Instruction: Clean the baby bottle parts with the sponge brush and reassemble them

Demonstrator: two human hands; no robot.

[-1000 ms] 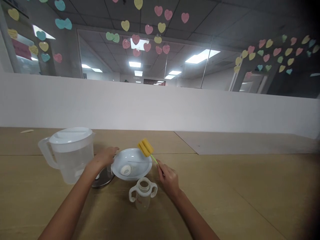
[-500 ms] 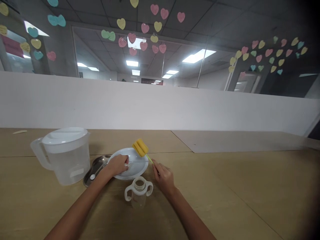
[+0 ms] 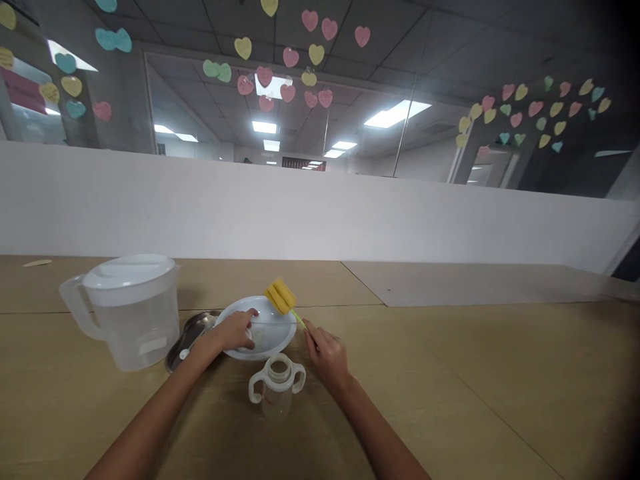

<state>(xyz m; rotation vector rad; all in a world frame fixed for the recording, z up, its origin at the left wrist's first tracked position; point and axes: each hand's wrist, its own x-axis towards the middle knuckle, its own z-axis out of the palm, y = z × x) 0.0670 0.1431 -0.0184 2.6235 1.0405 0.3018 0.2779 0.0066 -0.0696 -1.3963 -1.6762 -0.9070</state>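
My right hand is closed around the thin green handle of a yellow sponge bottle brush. The sponge head is raised over the far right rim of a shallow white bowl. My left hand reaches into the left side of the bowl, thumb and forefinger apart. A small whitish piece shows between those fingers; whether they touch it I cannot tell. Something small and clear lies on the bowl's bottom. In front of the bowl a clear baby bottle with two white side handles stands upright, uncapped.
A lidded translucent pitcher stands at the left. Between it and the bowl lies a metal kidney-shaped tray holding a clear, white-ended item, partly hidden by my left forearm. A white wall runs behind the wooden table.
The fingers of my left hand have opened from a pinch, and the hand has shifted slightly left and down in the bowl. My right hand and the bottle brush stay almost still.
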